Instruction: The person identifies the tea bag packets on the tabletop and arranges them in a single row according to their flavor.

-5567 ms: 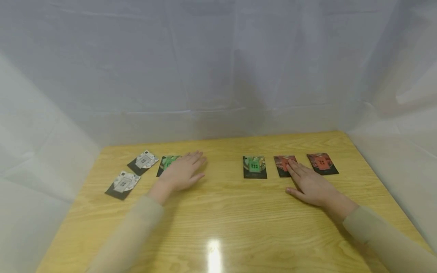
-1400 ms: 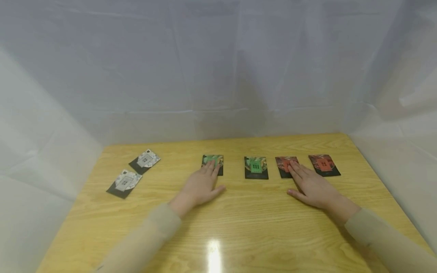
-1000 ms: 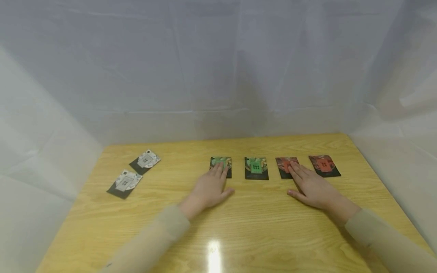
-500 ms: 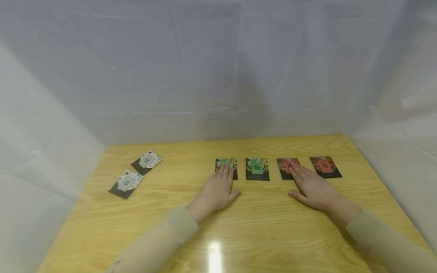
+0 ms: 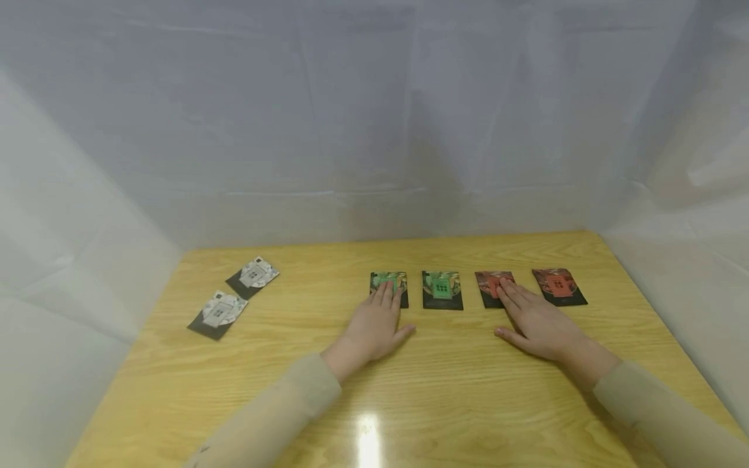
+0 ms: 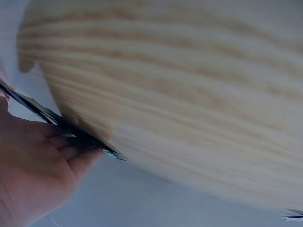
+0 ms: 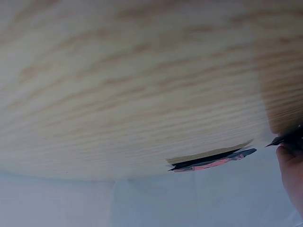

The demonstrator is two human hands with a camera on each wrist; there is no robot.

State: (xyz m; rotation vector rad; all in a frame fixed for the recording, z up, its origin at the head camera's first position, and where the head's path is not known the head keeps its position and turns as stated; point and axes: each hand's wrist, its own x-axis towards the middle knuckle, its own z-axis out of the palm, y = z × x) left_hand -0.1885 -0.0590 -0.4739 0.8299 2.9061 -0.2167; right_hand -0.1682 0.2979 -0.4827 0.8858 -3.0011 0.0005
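My left hand (image 5: 373, 328) lies flat, its straight fingertips resting on the near part of a green-labelled packet (image 5: 380, 278). Right beside it, a second green-labelled packet (image 5: 442, 290) lies untouched, with a narrow gap between the two. The straight fingers of my right hand (image 5: 541, 328) touch a red-labelled packet (image 5: 487, 286) and cover part of it. Another red-labelled packet (image 5: 558, 286), slightly turned, lies beyond that hand to the right. In the left wrist view the fingers (image 6: 85, 158) meet the thin dark edge of the green packet. All four packets form a row.
Two white-labelled packets, an upper one (image 5: 253, 277) and a lower one (image 5: 218, 314), lie askew at the table's left, nearly corner to corner. The wooden table (image 5: 445, 403) is bounded by pale sheeting (image 5: 374, 130) behind and at both sides.
My left hand has slid the green packet rightward from near the white packets to beside the other green one. It barely moves over the last half second. My right hand stays in place.
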